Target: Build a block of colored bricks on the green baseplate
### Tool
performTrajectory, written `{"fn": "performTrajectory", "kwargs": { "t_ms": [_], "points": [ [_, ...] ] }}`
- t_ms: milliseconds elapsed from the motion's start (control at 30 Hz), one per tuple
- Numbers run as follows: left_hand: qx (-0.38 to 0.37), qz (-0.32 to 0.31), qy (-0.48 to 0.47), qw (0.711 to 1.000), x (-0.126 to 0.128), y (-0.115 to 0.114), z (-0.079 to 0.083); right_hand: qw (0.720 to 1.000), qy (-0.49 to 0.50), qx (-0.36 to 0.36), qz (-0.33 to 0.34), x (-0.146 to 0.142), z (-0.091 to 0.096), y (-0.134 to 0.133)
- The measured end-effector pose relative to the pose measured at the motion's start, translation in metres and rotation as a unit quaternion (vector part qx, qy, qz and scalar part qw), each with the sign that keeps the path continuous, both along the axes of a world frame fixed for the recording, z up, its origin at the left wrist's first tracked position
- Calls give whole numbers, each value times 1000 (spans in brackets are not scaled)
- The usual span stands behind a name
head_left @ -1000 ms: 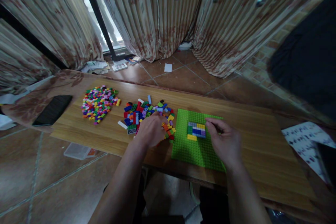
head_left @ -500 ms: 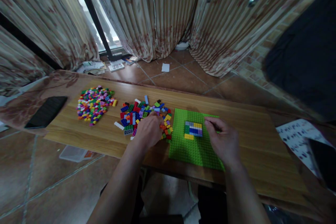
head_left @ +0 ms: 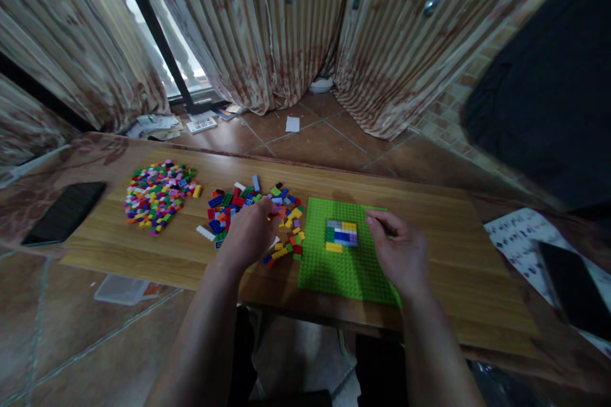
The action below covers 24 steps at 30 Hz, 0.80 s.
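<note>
My left hand [head_left: 252, 233] is over the larger mixed toy bricks [head_left: 289, 219], its fingers bent and pinched together. A bit of red-orange shows by its fingertips, but I cannot tell whether it is held. My right hand [head_left: 400, 247] hovers above the right part of the green baseplate [head_left: 324, 276], thumb and forefinger pressed together; whatever is between them is hidden. Left of those fingertips, a small block of joined bricks [head_left: 342, 234] in grey, yellow, green, white, blue and purple sits on the baseplate.
Small colourful bricks [head_left: 160, 194] form a second pile farther left on the wooden board [head_left: 458, 273]. A dark tablet [head_left: 64, 213] lies at the left end. A printed sheet [head_left: 513, 238] and a black phone [head_left: 575, 292] are at the right. Curtains [head_left: 286, 44] hang behind.
My left hand has shifted left over the pile, uncovering yellow and orange bricks beside it. My right hand stays near the joined bricks. The whole view has shifted slightly.
</note>
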<state>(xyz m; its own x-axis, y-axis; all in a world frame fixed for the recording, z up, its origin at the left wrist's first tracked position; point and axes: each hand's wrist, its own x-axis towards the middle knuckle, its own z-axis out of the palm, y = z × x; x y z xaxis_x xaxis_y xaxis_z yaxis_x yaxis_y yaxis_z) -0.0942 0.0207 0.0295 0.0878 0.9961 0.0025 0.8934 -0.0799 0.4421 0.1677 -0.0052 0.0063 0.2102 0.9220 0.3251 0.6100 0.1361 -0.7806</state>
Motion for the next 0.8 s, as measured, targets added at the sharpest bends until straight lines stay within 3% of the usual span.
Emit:
{"fn": "performTrajectory", "kwargs": {
  "t_ms": [100,233,433,800],
  "points": [
    [28,-8,-128,991,14,0,2,997,69,-19,-6,-3,5,-1],
    [47,-106,-270,956,51,-11,-5,982,172,-70,24,-7,13,-4],
    [53,-168,-285,942,90,-26,-22,948,244,-162,123,0,8,-7],
    [24,-219,-266,938,98,-32,-30,936,179,-246,175,16,-2,-14]
  ]
}}
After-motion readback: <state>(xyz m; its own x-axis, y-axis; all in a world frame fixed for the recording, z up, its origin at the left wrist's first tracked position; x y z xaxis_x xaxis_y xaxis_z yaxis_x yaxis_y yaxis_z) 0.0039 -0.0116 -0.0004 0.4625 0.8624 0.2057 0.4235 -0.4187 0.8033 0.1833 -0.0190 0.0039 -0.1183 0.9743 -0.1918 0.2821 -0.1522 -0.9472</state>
